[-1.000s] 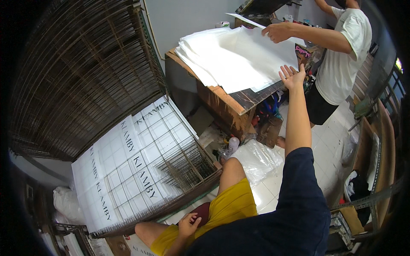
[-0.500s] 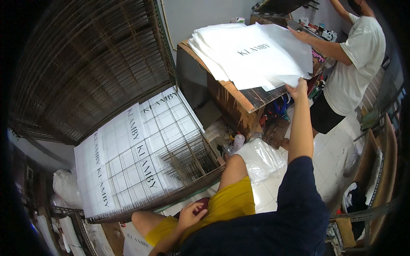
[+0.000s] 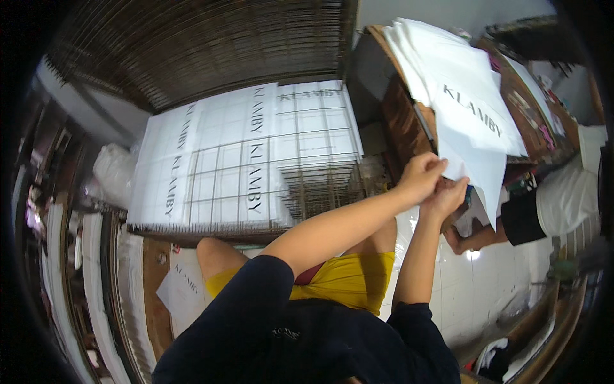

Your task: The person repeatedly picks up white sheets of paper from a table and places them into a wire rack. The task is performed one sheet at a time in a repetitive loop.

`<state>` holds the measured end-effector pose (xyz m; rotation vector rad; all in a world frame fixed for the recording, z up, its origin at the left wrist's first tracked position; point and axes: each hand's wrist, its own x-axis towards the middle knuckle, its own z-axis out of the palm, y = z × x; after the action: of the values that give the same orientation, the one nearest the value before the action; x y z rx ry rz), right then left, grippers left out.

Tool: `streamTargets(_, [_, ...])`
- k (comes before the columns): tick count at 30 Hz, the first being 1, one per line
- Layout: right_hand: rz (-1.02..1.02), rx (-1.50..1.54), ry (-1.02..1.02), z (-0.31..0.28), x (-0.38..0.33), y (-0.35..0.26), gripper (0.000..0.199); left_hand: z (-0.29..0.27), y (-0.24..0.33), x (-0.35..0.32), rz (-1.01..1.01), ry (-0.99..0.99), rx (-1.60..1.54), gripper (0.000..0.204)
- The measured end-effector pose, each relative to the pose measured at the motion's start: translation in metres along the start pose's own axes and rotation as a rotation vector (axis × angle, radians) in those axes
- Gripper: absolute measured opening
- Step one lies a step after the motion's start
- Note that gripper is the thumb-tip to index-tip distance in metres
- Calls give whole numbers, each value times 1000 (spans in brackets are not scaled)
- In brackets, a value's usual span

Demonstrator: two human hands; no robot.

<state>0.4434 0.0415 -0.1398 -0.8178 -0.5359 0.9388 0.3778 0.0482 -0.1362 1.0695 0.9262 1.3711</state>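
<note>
My left hand pinches the near corner of a white printed sheet, thumb and fingers closed on its edge. Just beside it, my right hand also has its fingers closed at the same edge. The sheet's far part lies on a pile of white sheets on the wooden table, while its near end hangs past the table edge. To the left, several printed white sheets lie in overlapping rows on a wire rack, under its thin wires.
Further wire frames of the rack are raised at the back. A co-worker in a white shirt stands at the right by the table. A white plastic bag sits left of the rack. One printed sheet lies by my knee.
My left hand has risen from my lap to the sheet's corner, beside the right hand. The sheet's near end is pulled toward me off the table. My view has turned right.
</note>
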Motion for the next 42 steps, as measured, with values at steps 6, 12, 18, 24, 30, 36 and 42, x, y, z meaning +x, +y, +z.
streamTargets(6, [-314, 15, -482, -25, -27, 51, 67, -26, 62, -25, 233, 92, 23, 18])
streamTargets(12, [885, 399, -557, -44, -5, 79, 73, -119, 159, -57, 146, -57, -206, 13])
streamTargets(18, [762, 405, -1148, -37, -8, 90, 83, -219, 219, -125, 51, 66, -86, 15])
streamTargets(24, [1025, 178, -930, -8, -86, 101, 54, -304, 233, -210, -29, 368, 75, 13])
streamTargets(30, [995, -175, -992, 9, -134, 134, 33, -435, 227, -274, -238, 520, 481, 14])
streamTargets(36, [865, -590, -1070, 78, -172, 184, 23, -573, 168, -256, -253, 773, 536, 18])
streamTargets(42, [679, -658, -973, 113, -168, 260, 15, -668, 96, -189, -168, 991, 663, 29])
